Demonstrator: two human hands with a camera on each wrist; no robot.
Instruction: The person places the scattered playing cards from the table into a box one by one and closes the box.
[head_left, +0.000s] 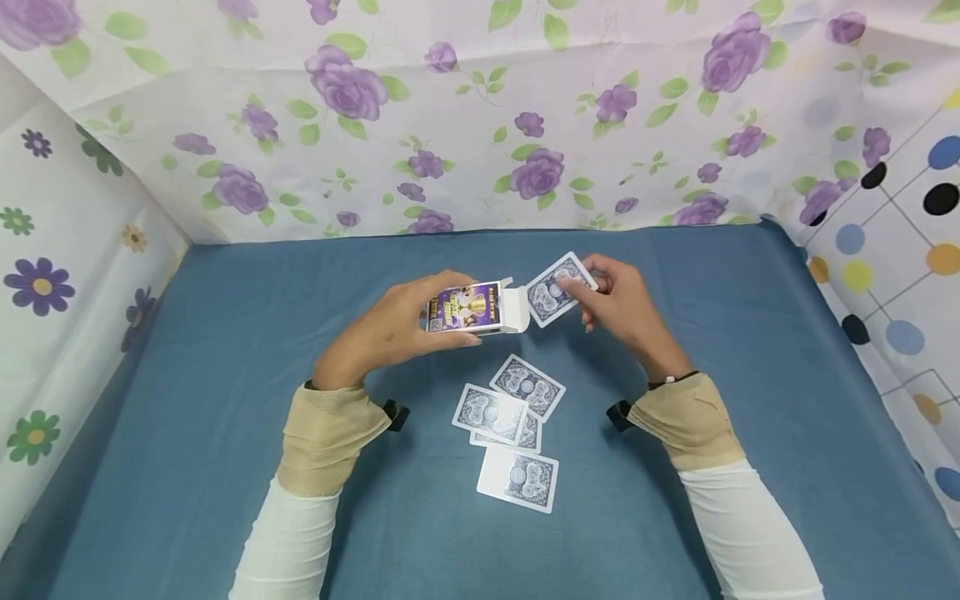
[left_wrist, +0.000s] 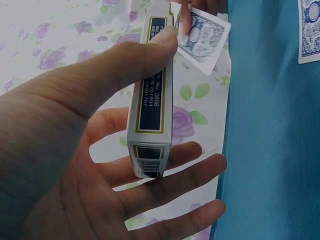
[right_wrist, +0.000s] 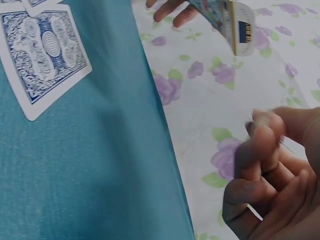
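One box [head_left: 467, 308], gripped in left hand [head_left: 396, 323]; one card [head_left: 546, 296], apparently pinched in right hand [head_left: 624, 307]; slackening could drop it.

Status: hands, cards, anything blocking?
Left hand grips card box, flap open. Right hand pinches one card near flap. Four cards visible back-up on blue cloth. No obstruction seen.

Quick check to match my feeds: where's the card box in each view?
Head: card box at about the picture's centre, in the left hand.
Left wrist: card box in the middle, reaching up to the top edge, narrow side facing the camera.
Right wrist: card box at the top edge, right of centre, partly cut off.
Shared landmark: the purple-flowered sheet.
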